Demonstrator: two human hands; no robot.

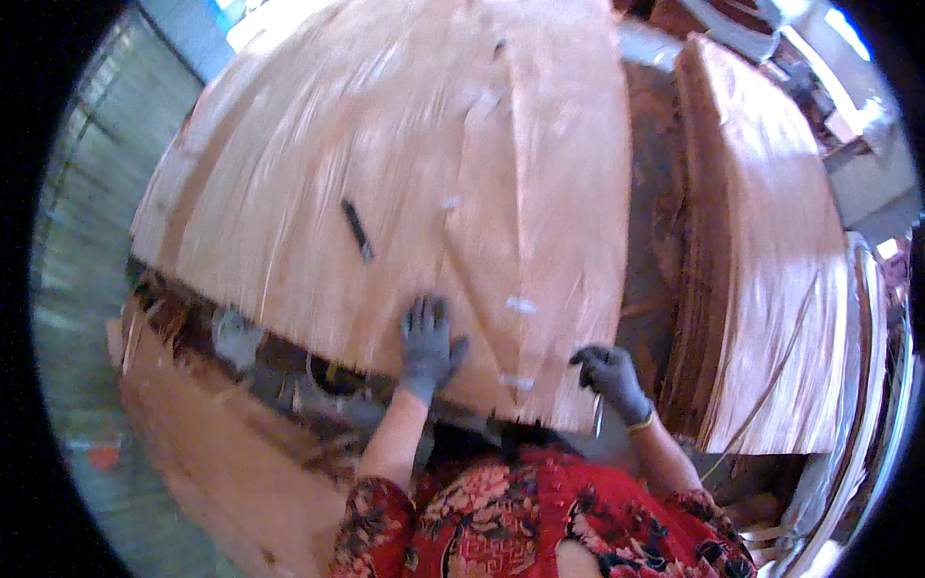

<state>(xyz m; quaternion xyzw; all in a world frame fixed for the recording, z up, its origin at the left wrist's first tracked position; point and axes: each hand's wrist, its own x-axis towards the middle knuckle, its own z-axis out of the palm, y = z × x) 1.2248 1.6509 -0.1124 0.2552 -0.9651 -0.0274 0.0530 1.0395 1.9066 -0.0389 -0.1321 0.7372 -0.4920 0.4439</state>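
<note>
Across the middle of the head view lies a broad sheet of pale wood veneer (405, 183), its grain running from the near edge away from the person, spread over a work surface that it almost wholly covers. On the sheet, left of its centre, lies a short dark strip (357, 230), and a few small pale patches (521, 305) show along a seam toward its right side. The left hand (428, 342), in a grey glove, rests flat and open on the veneer close to the sheet's near edge, fingers spread and pointing away from the person. The right hand (610, 378), also gloved in grey, sits at the near right corner of the same sheet with its fingers curled; whether it pinches the ragged edge there cannot be told for sure. A thin pale thing shows below that hand, too blurred to name. Right of the sheet, past a dark gap, stands a thick stack of veneer sheets (771, 250), its layered edge facing the gap. Under the sheet's near left edge, dark debris and frayed wood scraps (241, 337) show, and lower still a second pale board (212, 462) slopes toward the bottom left. The person's red patterned sleeves (501, 520) fill the lower edge.
</note>
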